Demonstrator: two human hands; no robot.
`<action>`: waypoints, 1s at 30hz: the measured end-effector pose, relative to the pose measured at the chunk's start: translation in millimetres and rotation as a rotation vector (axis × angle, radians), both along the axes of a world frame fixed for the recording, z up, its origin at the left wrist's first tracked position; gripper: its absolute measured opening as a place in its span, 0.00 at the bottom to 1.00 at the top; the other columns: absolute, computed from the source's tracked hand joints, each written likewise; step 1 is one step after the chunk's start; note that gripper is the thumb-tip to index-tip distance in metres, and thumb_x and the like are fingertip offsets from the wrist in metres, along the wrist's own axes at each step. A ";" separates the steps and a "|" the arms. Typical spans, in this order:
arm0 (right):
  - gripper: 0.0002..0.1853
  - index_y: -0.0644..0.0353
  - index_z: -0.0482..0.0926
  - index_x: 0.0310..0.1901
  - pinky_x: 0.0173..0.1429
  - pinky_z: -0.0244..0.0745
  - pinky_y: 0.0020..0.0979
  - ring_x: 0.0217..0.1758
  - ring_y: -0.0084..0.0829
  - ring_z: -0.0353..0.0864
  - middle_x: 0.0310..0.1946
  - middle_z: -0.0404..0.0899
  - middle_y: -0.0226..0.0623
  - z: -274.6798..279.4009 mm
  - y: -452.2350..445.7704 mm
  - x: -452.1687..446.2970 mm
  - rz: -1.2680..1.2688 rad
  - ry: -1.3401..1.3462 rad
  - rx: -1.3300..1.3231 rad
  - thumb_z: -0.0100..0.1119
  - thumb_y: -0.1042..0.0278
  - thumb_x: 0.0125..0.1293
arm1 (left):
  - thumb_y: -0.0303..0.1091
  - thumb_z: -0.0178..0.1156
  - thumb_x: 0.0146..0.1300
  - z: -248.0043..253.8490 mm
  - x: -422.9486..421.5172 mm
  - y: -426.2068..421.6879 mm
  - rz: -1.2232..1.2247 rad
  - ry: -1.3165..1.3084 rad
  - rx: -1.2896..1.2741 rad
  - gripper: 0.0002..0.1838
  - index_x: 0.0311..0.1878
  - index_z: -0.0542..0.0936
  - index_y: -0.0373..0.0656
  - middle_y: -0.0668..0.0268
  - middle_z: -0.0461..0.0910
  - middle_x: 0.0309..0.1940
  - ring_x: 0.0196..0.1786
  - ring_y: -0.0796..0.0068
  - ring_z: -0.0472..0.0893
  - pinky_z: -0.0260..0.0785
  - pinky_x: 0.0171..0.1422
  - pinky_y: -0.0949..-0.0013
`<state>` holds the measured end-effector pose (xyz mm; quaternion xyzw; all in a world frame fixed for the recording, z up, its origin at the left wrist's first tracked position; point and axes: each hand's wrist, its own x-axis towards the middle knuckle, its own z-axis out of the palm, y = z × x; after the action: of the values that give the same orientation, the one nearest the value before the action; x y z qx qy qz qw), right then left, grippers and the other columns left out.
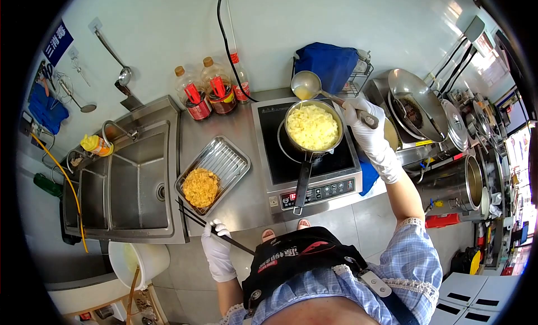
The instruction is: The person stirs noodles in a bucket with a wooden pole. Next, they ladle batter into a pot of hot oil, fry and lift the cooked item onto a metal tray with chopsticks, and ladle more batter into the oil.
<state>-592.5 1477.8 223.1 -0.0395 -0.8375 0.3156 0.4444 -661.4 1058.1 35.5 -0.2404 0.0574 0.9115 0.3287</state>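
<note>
My right hand (367, 126), in a white glove, is closed around the handle of a metal ladle (307, 81). Some yellowish liquid lies in the ladle's bowl, which is held beyond the far rim of a pot (303, 182). Pale yellow chopped or shredded food (312, 127) fills this pot, and its black handle points toward me. My left hand (219, 249), also gloved, grips a pair of long dark chopsticks (193, 214). Their tips are near the close corner of a metal tray (238, 161), where a golden-brown heap of food (201, 187) rests at one end.
The pot stands on an induction cooker (270, 151). Left of the counter is a double sink (140, 176); a white bucket (158, 264) stands below it. Sauce bottles (219, 101) line the wall. A wok (428, 98) and a large steel pot (448, 182) are at the right.
</note>
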 end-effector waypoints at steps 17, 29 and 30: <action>0.02 0.61 0.76 0.29 0.28 0.68 0.26 0.21 0.31 0.73 0.19 0.72 0.36 2.5 -4.3 10.9 0.006 -0.047 0.183 0.59 0.75 0.55 | 0.33 0.45 0.67 1.7 4.5 0.2 0.009 -0.010 -0.013 0.08 0.33 0.68 0.42 0.70 0.68 0.31 0.27 0.82 0.64 0.59 0.29 0.79; 0.04 0.60 0.74 0.30 0.31 0.69 0.29 0.25 0.36 0.75 0.24 0.75 0.39 0.7 -7.6 25.6 0.068 -0.132 0.228 0.59 0.74 0.55 | 0.33 0.44 0.67 -1.9 7.4 -1.9 0.005 -0.006 -0.038 0.08 0.33 0.68 0.42 0.69 0.68 0.31 0.27 0.81 0.65 0.60 0.28 0.79; 0.04 0.60 0.74 0.30 0.31 0.69 0.29 0.25 0.36 0.75 0.24 0.75 0.39 1.0 -8.5 27.1 0.067 -0.132 0.228 0.59 0.74 0.55 | 0.33 0.45 0.67 -2.0 7.7 -1.9 0.002 -0.015 -0.023 0.08 0.33 0.68 0.42 0.69 0.68 0.31 0.27 0.81 0.65 0.60 0.28 0.79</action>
<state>-565.4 1469.3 224.1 0.0185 -0.8962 0.2296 0.3792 -653.7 1056.2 33.5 -0.2509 0.0650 0.9092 0.3257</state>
